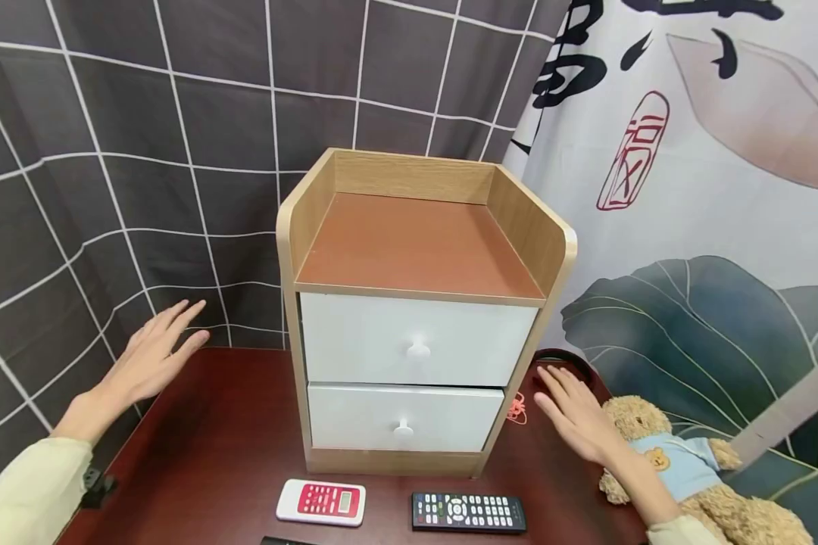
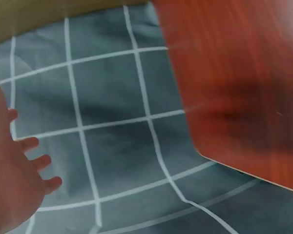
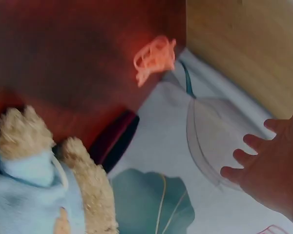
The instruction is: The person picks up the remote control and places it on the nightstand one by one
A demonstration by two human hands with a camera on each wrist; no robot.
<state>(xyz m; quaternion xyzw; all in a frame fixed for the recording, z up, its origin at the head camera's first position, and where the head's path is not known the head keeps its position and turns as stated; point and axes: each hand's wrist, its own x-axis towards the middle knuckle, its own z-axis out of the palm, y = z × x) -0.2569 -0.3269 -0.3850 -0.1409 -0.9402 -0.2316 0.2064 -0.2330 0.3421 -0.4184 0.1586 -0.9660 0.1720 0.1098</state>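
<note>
A small wooden cabinet (image 1: pixel 419 318) with two white drawers stands on the dark red table (image 1: pixel 204 446); both drawers look closed. My left hand (image 1: pixel 151 356) hovers over the table's left side, fingers straight and spread, holding nothing. In the left wrist view that hand (image 2: pixel 12 170) shows at the left edge. To the cabinet's right, my right hand (image 1: pixel 576 412) is held out with straight fingers, nothing in it. Nearest to it are a pink tangled cord-like object (image 1: pixel 516 409) and a teddy bear (image 1: pixel 685 462) in a light blue shirt.
In front of the cabinet lie a white and red remote (image 1: pixel 322 502) and a black remote (image 1: pixel 468 512). Another black object (image 1: pixel 282 541) is cut off at the bottom edge. A dark round-edged item (image 1: pixel 566 356) sits behind my right hand. Grey grid cloth (image 1: pixel 225 144) hangs behind.
</note>
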